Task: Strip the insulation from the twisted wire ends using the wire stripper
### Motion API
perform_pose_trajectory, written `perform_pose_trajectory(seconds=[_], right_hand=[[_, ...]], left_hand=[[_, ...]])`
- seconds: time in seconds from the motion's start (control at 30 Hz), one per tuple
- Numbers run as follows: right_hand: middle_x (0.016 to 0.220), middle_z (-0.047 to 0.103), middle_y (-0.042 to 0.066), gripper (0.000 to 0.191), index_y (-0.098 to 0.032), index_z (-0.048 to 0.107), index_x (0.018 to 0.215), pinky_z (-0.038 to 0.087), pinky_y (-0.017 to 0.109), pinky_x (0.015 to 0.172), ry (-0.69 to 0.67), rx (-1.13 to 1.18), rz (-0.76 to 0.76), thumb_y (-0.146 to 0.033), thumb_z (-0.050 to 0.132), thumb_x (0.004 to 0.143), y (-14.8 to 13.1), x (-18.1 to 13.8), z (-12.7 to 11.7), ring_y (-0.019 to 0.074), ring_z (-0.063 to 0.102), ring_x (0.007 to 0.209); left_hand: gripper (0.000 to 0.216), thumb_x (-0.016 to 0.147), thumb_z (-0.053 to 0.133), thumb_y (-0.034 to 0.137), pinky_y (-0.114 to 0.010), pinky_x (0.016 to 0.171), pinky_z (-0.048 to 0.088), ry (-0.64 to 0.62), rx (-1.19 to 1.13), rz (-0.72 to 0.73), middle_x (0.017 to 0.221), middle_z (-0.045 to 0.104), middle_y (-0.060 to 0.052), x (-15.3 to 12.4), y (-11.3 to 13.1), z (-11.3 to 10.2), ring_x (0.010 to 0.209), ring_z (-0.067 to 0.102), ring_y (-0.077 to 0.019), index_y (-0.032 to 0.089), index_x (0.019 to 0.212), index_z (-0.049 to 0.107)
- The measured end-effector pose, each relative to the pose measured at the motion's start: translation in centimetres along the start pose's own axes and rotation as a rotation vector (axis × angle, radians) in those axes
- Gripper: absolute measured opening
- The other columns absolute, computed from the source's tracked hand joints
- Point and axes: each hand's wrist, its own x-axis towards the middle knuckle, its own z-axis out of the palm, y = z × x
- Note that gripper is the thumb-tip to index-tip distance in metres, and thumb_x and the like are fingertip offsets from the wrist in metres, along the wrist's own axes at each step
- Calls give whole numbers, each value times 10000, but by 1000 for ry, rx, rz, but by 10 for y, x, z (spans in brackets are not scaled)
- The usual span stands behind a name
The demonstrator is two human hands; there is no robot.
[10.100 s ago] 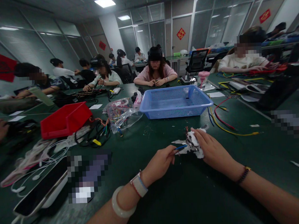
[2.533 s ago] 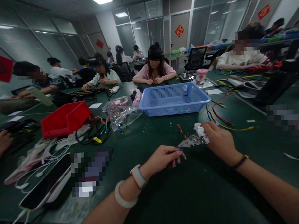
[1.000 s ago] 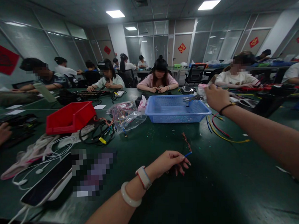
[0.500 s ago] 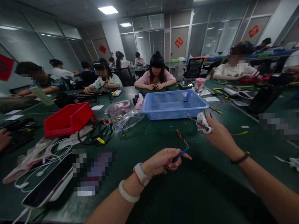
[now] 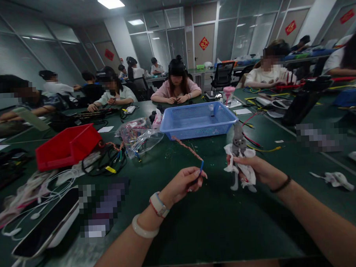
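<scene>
My left hand (image 5: 187,180) pinches a blue-insulated wire (image 5: 202,165) between thumb and fingers. A long length of bare twisted copper strands (image 5: 186,145) runs from its end, up and to the left. In my right hand (image 5: 257,167) is a grey pair of wire strippers (image 5: 239,140), its handles wrapped in crumpled white tissue (image 5: 246,168). The head of the strippers points away from me, near the basket's right corner. Strippers and wire are apart. My right palm and the wrapped handles hide some of the fingers.
A blue mesh basket (image 5: 198,132) stands ahead. To the left are a red bin (image 5: 68,148), a plastic bag of wires (image 5: 137,137), black cables, earphones and a phone (image 5: 46,224). Crumpled tissue (image 5: 335,179) and loose wires (image 5: 263,148) lie to the right. Several people sit opposite.
The strippers have turned from edge-on to broad side, showing their tissue-wrapped handles, and my right hand is lower. The copper strands now extend farther left. The camera view has shifted right.
</scene>
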Motion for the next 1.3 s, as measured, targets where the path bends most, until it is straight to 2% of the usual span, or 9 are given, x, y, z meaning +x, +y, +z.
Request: perform_pose_trajectory(seconds=[0.1,0.27,0.53,0.63,0.7,0.83,0.9,1.07,1.3], right_hand=[[669,669,4,386,-160,583,966,504,201,402,-30,46,83,-387,743,697,14,-4,0,96,572,425],[650,657,-1,362,-145,577,940,490,187,382,-39,63,51,-368,737,704,24,-1,4,86,558,403],[706,633,-6,423,-158,546,1001,438,175,367,-5,-103,7,-432,714,725,6,0,12,65,524,418],[754,627,2,413,-183,515,1034,468,224,420,78,-374,-58,-485,641,782,-12,2,11,96,551,474],[780,628,13,360,-196,510,1042,461,240,449,155,-693,-130,-488,563,837,-24,4,12,113,561,509],[906,654,75,219,-189,539,1018,432,270,568,333,-1450,-284,-346,419,921,-38,10,21,176,622,700],[991,650,97,212,-179,534,1064,421,283,609,391,-1697,-330,-263,412,912,-37,13,27,204,633,788],[1104,602,124,322,-175,494,1186,416,295,578,425,-1953,-335,-147,409,877,-27,18,37,240,632,852],[1126,573,147,365,-166,469,1202,434,297,593,512,-1994,-295,-88,409,851,-22,21,44,241,623,873]], left_hand=[[272,801,683,379,-178,414,218,12,5,5,600,560,25,1,0,-2,402,357,-17,111,827,646],[260,805,683,368,-169,390,227,21,4,-30,652,604,4,2,-2,-3,414,433,-25,117,831,624],[258,798,672,369,-156,354,200,165,23,-21,675,625,3,7,-4,-5,368,405,-8,123,831,601],[259,795,668,367,-151,351,200,215,39,-3,683,621,5,8,-4,-6,373,410,-8,118,842,611],[263,788,673,366,-150,350,196,245,47,0,692,622,3,8,-4,-7,383,418,-10,117,845,614],[268,769,686,364,-159,337,172,290,47,-2,694,620,4,10,-5,-9,381,415,-12,116,837,610],[268,768,686,361,-160,332,165,311,52,-3,696,621,3,10,-5,-10,380,414,-12,115,840,609],[279,782,672,377,-158,333,174,341,70,5,702,623,-1,11,-6,-10,379,414,-15,113,842,605],[242,803,654,342,-152,334,194,348,62,3,708,628,-7,12,-8,-12,383,419,-17,108,846,608]])
